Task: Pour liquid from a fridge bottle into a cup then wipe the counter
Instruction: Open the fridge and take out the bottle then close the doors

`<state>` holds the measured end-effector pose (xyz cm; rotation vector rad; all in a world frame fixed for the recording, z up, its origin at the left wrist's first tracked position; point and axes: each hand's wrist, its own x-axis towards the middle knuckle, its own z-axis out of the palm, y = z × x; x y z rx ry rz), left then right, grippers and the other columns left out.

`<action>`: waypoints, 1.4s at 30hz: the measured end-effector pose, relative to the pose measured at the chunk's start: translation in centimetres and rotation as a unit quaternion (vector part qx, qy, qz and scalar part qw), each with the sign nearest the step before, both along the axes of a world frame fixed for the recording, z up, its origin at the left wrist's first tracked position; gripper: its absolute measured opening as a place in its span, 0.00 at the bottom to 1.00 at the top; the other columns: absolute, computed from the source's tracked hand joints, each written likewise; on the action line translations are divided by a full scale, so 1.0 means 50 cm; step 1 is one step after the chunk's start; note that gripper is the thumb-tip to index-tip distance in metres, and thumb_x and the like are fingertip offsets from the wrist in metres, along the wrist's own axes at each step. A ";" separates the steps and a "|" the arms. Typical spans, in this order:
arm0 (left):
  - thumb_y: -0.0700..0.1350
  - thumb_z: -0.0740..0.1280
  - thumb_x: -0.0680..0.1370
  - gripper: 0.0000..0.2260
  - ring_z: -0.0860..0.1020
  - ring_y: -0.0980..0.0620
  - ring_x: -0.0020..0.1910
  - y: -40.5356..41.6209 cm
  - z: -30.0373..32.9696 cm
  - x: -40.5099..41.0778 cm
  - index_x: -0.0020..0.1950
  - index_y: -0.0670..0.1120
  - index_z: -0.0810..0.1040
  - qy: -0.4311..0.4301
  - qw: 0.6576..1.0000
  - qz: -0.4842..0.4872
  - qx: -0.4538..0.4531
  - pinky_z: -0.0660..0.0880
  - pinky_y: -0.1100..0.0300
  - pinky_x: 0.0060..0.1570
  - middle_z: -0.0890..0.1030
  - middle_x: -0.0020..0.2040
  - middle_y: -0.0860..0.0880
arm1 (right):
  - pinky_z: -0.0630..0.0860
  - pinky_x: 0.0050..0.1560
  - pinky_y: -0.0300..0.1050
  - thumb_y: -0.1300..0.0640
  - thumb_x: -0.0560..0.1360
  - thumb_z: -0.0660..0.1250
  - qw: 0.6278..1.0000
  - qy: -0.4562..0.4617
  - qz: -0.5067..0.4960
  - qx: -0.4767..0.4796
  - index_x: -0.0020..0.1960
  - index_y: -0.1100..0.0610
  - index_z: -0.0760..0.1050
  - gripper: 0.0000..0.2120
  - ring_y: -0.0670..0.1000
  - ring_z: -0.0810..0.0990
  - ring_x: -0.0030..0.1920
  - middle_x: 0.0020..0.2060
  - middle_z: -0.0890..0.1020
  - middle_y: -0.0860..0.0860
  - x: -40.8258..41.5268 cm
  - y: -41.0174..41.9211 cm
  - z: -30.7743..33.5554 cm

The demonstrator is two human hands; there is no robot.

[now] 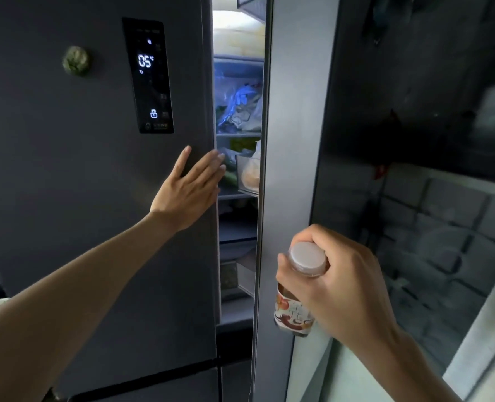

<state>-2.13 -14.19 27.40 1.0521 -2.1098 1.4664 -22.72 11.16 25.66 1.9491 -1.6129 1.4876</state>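
Observation:
A small bottle (294,311) with a white cap and a red-and-white label hangs upright in front of the right fridge door (287,140). My right hand (339,285) grips it around the neck, just under the cap. My left hand (191,190) lies flat with straight fingers on the left fridge door (81,169), its fingertips at the door's inner edge. A narrow gap between the two doors shows lit shelves (237,134) with bags and containers of food. No cup or cloth is in view.
The left door carries a lit control panel (149,75) reading 05 and a round green magnet (76,60). To the right stands a dark glossy surface (429,198) reflecting tiles. A pale ledge (472,358) runs at the lower right.

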 end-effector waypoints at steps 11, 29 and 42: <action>0.52 0.52 0.85 0.27 0.56 0.48 0.81 0.072 0.019 0.112 0.82 0.44 0.51 -0.029 0.997 -0.050 0.055 0.53 0.45 0.79 0.50 0.83 0.46 | 0.80 0.32 0.43 0.51 0.68 0.77 0.986 -0.127 0.085 0.065 0.56 0.49 0.61 0.28 0.49 0.81 0.33 0.34 0.79 0.52 0.017 -0.049 -0.012; 0.54 0.50 0.85 0.25 0.50 0.47 0.82 0.152 0.163 -0.036 0.82 0.51 0.54 -0.117 0.987 -0.111 -0.009 0.46 0.35 0.77 0.52 0.83 0.47 | 0.79 0.39 0.48 0.41 0.70 0.71 0.989 0.054 0.015 0.135 0.43 0.48 0.66 0.17 0.48 0.80 0.37 0.35 0.79 0.46 0.128 -0.152 -0.035; 0.51 0.45 0.85 0.26 0.47 0.43 0.82 0.105 0.131 -0.068 0.83 0.45 0.48 -0.073 0.987 -0.135 -0.039 0.45 0.40 0.79 0.49 0.83 0.43 | 0.79 0.34 0.49 0.40 0.77 0.63 0.986 0.152 -0.025 0.066 0.42 0.49 0.66 0.14 0.51 0.80 0.35 0.36 0.80 0.48 0.095 -0.152 -0.046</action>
